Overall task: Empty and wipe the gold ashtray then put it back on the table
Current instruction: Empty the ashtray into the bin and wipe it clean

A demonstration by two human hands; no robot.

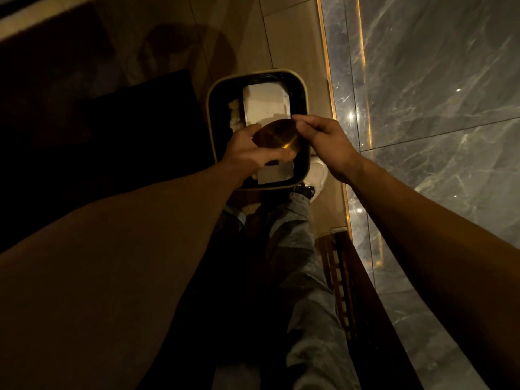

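The round gold ashtray (277,134) is turned with its flat underside toward me, held over a square waste bin (209,108) with a pale rim and dark liner. My left hand (247,149) grips the ashtray from the left and below. My right hand (326,139) touches the ashtray's upper right rim with thumb and fingertips. The inside of the ashtray is hidden. White paper and a white box (266,106) lie in the bin.
The bin stands on a tan tiled floor (292,38). A grey marble wall with a lit gold strip (422,108) runs along the right. A dark piece of furniture (126,122) sits to the left. My jeans and a white shoe (316,173) are below the bin.
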